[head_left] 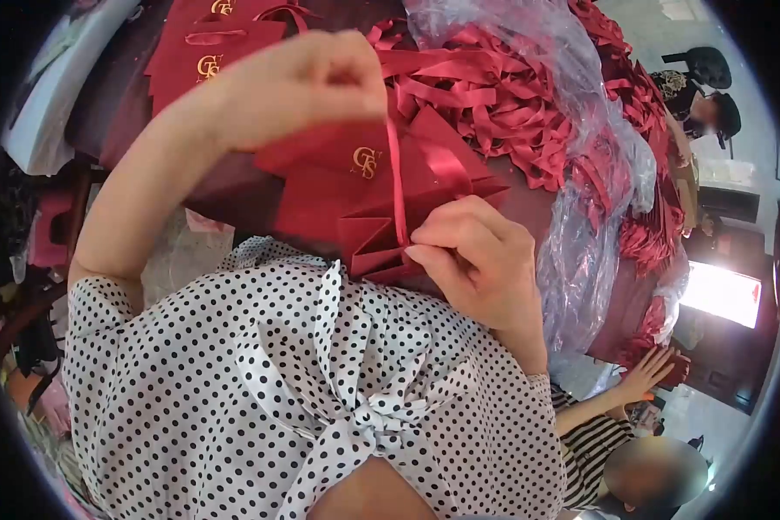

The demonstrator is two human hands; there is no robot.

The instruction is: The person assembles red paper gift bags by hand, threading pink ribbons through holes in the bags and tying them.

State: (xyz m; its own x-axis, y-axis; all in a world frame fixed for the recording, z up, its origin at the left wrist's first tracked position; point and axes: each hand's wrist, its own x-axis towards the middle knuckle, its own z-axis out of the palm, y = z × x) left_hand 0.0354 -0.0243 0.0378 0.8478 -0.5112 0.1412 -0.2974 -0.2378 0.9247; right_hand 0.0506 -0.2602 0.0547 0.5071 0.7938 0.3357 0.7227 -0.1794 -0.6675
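A red paper bag (pixel 433 169) with its folded opening towards me lies in front of my body. A red ribbon (pixel 396 173) runs from its rim up to my left hand (pixel 342 78), which is raised and closed on it, slightly blurred by motion. My right hand (pixel 477 260) pinches the ribbon's lower part at the bag's edge, its fingertips hiding the exact spot. Underneath lies another red bag (pixel 316 204), and a gold letter logo (pixel 366 162) shows just left of the ribbon.
A large heap of red ribbons (pixel 503 104) lies beyond, partly under clear plastic (pixel 581 260). More red bags with gold logos (pixel 221 65) are stacked at the upper left. A co-worker's hand (pixel 646 377) rests on red material at the right; another person (pixel 702 108) is farther off.
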